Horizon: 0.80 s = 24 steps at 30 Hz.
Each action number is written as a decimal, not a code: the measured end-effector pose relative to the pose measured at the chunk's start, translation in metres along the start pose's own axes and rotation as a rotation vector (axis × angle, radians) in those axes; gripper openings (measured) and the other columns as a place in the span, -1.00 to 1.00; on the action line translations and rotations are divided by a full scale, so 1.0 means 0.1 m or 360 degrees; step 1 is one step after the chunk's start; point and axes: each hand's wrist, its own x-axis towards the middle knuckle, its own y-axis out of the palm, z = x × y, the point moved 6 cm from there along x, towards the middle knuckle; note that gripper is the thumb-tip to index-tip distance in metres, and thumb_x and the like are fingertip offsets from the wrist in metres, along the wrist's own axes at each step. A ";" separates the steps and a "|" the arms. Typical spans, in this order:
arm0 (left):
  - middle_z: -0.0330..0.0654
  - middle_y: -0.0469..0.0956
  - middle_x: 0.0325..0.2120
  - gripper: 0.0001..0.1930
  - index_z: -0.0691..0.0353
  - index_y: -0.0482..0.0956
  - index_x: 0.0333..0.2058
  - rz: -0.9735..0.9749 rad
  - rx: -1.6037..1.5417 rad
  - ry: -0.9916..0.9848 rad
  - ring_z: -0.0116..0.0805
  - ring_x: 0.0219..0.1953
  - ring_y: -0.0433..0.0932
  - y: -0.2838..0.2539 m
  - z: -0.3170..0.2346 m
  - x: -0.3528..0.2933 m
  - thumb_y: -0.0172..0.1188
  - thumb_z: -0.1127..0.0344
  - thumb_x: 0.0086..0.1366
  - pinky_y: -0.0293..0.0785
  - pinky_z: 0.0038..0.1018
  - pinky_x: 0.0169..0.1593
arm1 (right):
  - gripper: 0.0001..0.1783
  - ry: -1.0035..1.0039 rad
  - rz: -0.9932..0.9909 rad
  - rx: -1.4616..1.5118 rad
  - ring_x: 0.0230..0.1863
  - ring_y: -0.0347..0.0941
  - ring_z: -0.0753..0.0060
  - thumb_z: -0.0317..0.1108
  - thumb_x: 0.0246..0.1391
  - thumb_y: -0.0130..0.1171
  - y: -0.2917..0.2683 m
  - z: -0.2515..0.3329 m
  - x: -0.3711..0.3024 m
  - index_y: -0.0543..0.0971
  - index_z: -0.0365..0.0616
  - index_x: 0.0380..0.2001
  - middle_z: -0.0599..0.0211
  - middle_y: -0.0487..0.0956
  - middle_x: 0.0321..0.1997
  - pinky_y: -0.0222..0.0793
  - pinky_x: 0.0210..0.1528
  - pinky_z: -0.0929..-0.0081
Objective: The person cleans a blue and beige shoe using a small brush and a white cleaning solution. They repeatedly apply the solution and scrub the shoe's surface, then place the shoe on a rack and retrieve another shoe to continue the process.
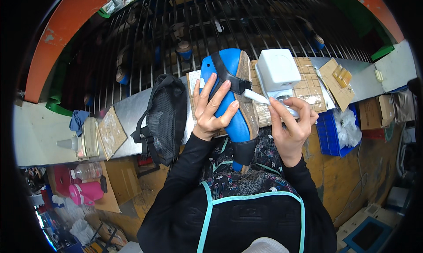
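My left hand [211, 109] grips a blue shoe last [238, 116] with its fingers spread over the side. Black straps [235, 82] wrap the last, and a brown sole piece [249, 107] runs along its right edge. My right hand [291, 125] pinches a slim white stick-like tool [256, 96]. The tool's tip reaches the sole edge beside the strap end; whether it touches cannot be told. Just beyond my right hand stands a white plastic container [278, 70] on a brown patterned board [310, 87].
Ahead, a conveyor of metal bars [211, 15] carries several blue lasts. A black mesh bag [165, 118] sits left of my hands. A blue crate [330, 134] with clear plastic hangs low right, and a stained cardboard piece [330, 72] lies above it. A pink jug [86, 193] is lower left.
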 end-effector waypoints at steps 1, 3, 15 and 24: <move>0.00 0.54 -0.01 -0.63 -0.12 0.46 -0.11 0.0007 0.0003 0.0008 0.21 0.09 0.46 0.00 -0.01 0.01 0.31 0.32 0.09 0.20 0.14 0.22 | -0.68 -0.0026 -0.0025 -0.0016 -0.31 0.37 0.55 -0.38 -0.21 0.42 -0.01 0.01 0.00 0.71 0.09 -0.26 0.45 0.49 -0.33 -0.07 -0.18 0.43; 0.00 0.54 -0.01 -0.62 -0.12 0.46 -0.11 0.0021 0.0004 0.0028 0.21 0.08 0.46 0.00 -0.01 0.02 0.31 0.32 0.08 0.20 0.14 0.22 | -0.67 -0.0062 -0.0064 -0.0045 -0.30 0.37 0.55 -0.37 -0.22 0.43 -0.01 0.02 0.01 0.71 0.10 -0.26 0.46 0.49 -0.33 -0.07 -0.19 0.43; -0.15 0.57 -0.02 -0.65 -0.19 0.47 -0.17 -0.0052 -0.0032 -0.0026 0.12 0.09 0.48 -0.01 0.09 0.10 0.34 0.28 0.06 0.22 0.09 0.21 | -0.75 0.0109 0.0269 0.0383 -0.36 0.38 0.54 -0.37 -0.17 0.40 0.00 -0.17 0.17 0.72 0.03 -0.30 0.46 0.51 -0.35 -0.01 -0.18 0.47; -0.10 0.56 -0.01 -0.64 -0.17 0.48 -0.16 -0.0110 -0.0024 -0.0035 0.15 0.09 0.46 0.00 0.12 0.12 0.33 0.31 0.06 0.22 0.11 0.21 | -0.81 0.0286 0.0503 0.0714 -0.47 0.36 0.56 -0.33 -0.14 0.40 0.04 -0.35 0.12 0.73 -0.02 -0.35 0.46 0.52 -0.39 0.08 -0.23 0.51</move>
